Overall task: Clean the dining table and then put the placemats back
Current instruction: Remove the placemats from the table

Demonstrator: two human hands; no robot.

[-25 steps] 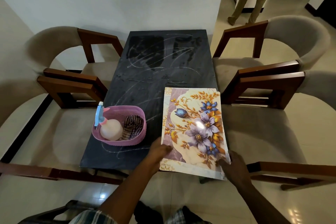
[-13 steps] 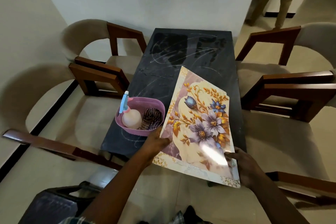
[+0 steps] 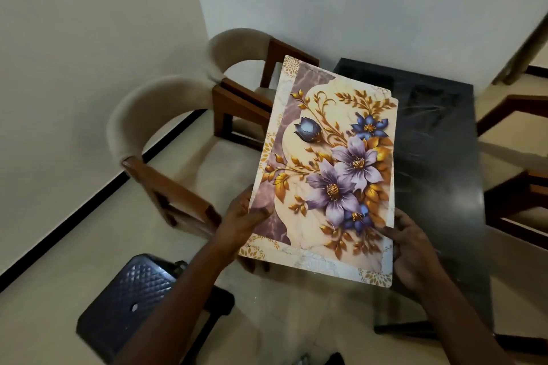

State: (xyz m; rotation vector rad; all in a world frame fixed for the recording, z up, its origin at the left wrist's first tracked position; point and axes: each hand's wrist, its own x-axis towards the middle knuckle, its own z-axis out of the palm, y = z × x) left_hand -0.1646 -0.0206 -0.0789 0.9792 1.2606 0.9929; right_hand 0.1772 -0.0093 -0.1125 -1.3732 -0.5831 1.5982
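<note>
I hold a stack of floral placemats point(image 3: 329, 169), cream with purple and blue flowers and gold leaves, lifted off the table and tilted up toward me. My left hand point(image 3: 243, 219) grips the stack's lower left edge. My right hand point(image 3: 412, 249) grips its lower right corner. The dark marble dining table point(image 3: 439, 163) lies to the right behind the mats, with wipe streaks on its top. The mats hide the table's left part, and the pink basket is out of sight.
Two beige chairs with brown wooden arms point(image 3: 166, 184) stand at the left of the table, more chair arms point(image 3: 522, 190) at the right. A dark blue quilted stool point(image 3: 127, 299) stands on the floor at lower left. White walls rise behind.
The placemats have come up off the table and swung left, over the chairs. My view has turned left and down; the pink basket has dropped out of sight.
</note>
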